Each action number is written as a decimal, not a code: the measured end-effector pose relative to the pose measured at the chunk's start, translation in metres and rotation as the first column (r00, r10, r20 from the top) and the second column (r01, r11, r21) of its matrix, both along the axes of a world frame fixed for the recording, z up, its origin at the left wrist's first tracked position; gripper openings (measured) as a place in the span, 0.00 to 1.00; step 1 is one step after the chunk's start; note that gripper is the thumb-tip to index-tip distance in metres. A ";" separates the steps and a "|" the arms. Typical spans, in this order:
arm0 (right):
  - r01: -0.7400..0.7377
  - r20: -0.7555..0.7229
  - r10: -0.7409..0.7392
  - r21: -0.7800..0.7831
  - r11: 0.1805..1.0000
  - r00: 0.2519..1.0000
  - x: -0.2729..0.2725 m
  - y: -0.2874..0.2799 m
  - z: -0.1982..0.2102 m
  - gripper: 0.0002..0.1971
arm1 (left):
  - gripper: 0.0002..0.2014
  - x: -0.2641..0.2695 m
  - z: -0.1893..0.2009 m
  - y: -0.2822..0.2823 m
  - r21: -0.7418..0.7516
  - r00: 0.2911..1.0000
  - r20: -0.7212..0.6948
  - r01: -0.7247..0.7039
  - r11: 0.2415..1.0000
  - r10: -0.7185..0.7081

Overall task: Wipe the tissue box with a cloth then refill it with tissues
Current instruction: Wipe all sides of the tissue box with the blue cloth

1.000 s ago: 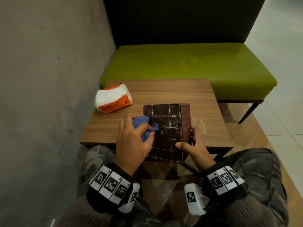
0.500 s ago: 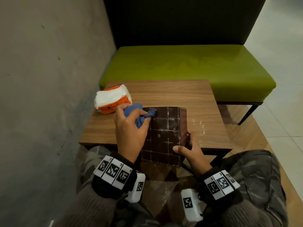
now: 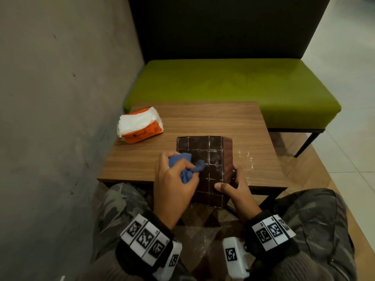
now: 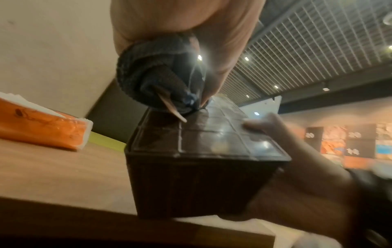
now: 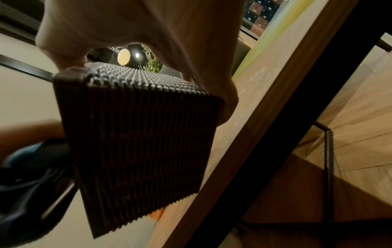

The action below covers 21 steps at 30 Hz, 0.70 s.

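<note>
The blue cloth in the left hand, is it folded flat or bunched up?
Bunched up. The left hand grips the blue cloth as a crumpled wad, one twisted end pressed on the gridded face of the tissue box.

Wall hems left; tissue pack far-left on table; open right.

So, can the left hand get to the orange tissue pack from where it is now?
Probably yes. The tissue pack lies on the left hand's side, with bare table between them. But that hand grips the blue cloth, so it must let go first.
</note>
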State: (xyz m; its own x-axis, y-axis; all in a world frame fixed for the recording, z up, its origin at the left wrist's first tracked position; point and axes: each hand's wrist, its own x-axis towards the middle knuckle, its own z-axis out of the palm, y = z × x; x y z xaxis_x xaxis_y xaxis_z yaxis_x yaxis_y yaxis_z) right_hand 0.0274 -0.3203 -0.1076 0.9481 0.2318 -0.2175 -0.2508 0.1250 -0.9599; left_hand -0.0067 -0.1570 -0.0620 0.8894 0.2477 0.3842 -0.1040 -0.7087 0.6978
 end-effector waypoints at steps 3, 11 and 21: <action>-0.017 0.014 0.017 0.008 1.000 1.000 0.000 0.002 0.001 0.52 | 0.08 -0.001 0.002 -0.007 0.078 0.995 0.065 0.071 0.994 -0.076; -0.011 0.073 0.010 0.020 1.000 0.997 0.002 0.000 0.006 0.48 | 0.08 0.006 0.025 -0.009 0.246 0.977 0.082 0.169 0.954 -0.194; -0.015 0.086 0.016 -0.012 1.000 0.996 -0.001 0.001 0.005 0.50 | 0.08 0.005 0.020 -0.012 0.181 0.985 0.069 0.141 0.973 -0.156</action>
State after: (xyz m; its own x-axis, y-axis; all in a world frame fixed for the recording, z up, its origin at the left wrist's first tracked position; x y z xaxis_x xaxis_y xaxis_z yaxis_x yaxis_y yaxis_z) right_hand 0.0268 -0.3193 -0.1030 0.9598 0.2443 -0.1384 -0.1693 0.1105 -0.9793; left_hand -0.0022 -0.1688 -0.0424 0.8745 0.0381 0.4835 -0.2692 -0.7911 0.5493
